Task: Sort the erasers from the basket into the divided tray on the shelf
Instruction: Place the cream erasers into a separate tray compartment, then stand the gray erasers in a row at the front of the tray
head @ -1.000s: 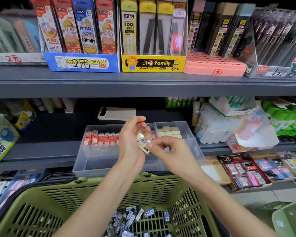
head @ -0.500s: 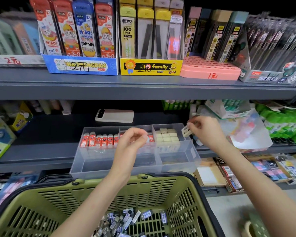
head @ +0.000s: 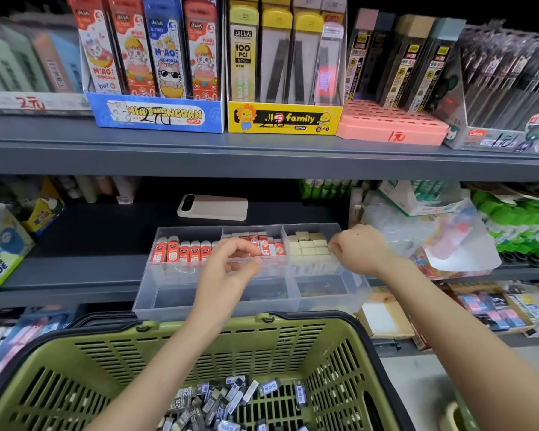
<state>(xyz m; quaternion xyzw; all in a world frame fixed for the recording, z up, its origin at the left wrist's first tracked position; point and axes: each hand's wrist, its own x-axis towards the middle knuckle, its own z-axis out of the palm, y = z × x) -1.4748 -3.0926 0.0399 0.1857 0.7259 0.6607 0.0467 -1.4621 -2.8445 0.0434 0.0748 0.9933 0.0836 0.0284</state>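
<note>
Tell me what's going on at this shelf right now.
A person is sorting erasers into a clear divided tray on a shop shelf. Their right hand is at the back right compartment, beside the stacked cream erasers; whether it holds one is hidden. The left hand hovers over the tray, apparently empty. Many dark-sleeved erasers lie in the green basket.

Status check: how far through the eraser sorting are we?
Done: the tray's three back compartments hold red erasers and cream erasers. In hand: the right hand is at the cream compartment, any eraser hidden. Left: a pile of dark-sleeved erasers in the basket; front compartments look empty.
</note>
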